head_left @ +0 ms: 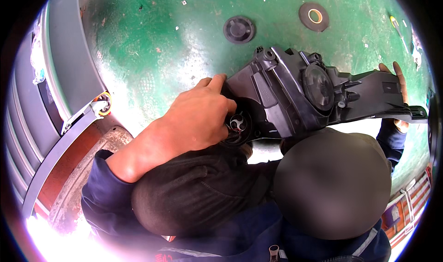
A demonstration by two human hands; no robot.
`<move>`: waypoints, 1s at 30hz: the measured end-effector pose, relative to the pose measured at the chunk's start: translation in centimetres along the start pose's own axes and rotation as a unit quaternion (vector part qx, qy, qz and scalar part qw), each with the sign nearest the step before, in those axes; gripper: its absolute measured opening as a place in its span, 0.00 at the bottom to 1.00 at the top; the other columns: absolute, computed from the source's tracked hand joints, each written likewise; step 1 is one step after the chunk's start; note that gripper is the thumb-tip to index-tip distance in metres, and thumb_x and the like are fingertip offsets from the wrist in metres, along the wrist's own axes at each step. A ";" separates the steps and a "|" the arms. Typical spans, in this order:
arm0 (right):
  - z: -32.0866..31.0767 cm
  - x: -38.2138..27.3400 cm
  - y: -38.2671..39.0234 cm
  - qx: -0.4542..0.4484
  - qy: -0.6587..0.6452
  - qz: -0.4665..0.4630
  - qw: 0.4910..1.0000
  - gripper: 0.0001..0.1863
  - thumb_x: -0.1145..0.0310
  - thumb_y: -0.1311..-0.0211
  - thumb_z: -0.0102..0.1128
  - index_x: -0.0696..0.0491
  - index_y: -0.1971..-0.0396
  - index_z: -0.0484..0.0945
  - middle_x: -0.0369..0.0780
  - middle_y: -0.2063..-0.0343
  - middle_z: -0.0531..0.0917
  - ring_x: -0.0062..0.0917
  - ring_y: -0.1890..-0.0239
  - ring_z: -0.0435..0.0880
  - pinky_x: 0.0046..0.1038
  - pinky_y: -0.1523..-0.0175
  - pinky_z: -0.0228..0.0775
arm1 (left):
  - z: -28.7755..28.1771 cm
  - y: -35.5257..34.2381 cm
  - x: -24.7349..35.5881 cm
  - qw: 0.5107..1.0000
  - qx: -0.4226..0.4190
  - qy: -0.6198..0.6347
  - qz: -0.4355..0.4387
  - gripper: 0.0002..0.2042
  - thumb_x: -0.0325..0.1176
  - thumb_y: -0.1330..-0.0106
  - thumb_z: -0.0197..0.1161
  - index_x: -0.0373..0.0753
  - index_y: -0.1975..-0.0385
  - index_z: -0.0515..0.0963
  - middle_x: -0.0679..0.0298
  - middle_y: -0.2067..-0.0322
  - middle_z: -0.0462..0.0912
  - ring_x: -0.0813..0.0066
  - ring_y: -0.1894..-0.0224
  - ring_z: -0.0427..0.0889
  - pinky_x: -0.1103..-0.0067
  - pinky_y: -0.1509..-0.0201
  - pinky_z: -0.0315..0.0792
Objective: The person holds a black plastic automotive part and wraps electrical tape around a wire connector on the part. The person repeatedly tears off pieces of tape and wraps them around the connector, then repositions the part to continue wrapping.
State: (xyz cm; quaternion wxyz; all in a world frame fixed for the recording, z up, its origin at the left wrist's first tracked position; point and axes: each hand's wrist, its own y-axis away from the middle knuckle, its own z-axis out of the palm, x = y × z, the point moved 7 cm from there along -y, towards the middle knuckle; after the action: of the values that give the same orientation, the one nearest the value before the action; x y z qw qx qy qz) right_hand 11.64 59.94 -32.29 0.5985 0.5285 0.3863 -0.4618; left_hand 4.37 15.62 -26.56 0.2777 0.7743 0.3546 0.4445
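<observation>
A black car headlight unit [281,93], its back side up, lies across my lap. At its left end my left hand [203,112] is closed against the edge, with curled fingers at a round opening. Inside that opening sits a small silvery three-armed part [238,122] with thin wires beside it. My right hand [399,82] grips the far right end of the headlight, its fingers showing past the upper edge and the palm hidden behind. A round black cap [318,86] is fitted on the middle of the headlight.
On the green floor [152,54] beyond the headlight lie a loose round black cap [239,30] and a roll of black tape [314,17]. A yellow-handled tool [398,29] rests at the far right. Grey panels [69,45] and an orange-rimmed wheel [104,103] stand at the left.
</observation>
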 end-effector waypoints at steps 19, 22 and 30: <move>-1.0 0.9 0.3 0.003 -0.027 0.003 1.000 0.82 0.43 0.67 0.88 0.65 0.22 0.39 0.63 0.26 0.58 0.48 0.26 0.67 0.48 0.22 0.56 | -1.8 0.2 -0.5 0.970 0.138 0.077 0.185 0.10 0.27 0.39 0.72 0.42 0.58 0.84 0.51 0.28 0.64 0.45 0.34 0.75 0.62 0.39 0.78; -0.9 0.8 0.2 0.007 -0.027 0.001 1.000 0.81 0.43 0.67 0.88 0.64 0.22 0.38 0.63 0.26 0.58 0.48 0.26 0.67 0.48 0.22 0.56 | -1.4 0.1 -0.5 0.962 0.160 0.090 0.203 0.11 0.29 0.39 0.73 0.43 0.56 0.84 0.49 0.29 0.66 0.45 0.37 0.77 0.63 0.40 0.78; -1.2 1.1 0.5 0.007 -0.034 -0.003 0.999 0.81 0.43 0.67 0.87 0.64 0.21 0.38 0.63 0.26 0.58 0.50 0.26 0.67 0.48 0.21 0.55 | -2.2 1.1 1.1 0.905 0.285 -0.063 0.308 0.14 0.35 0.46 0.75 0.40 0.60 0.84 0.52 0.43 0.77 0.52 0.48 0.82 0.67 0.49 0.80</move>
State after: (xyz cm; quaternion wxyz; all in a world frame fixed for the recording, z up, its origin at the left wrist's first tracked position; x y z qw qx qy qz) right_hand 12.45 60.94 -33.32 0.6063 0.5153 0.3640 -0.4841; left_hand 3.14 16.13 -24.19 -0.0839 0.9175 0.1915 0.3384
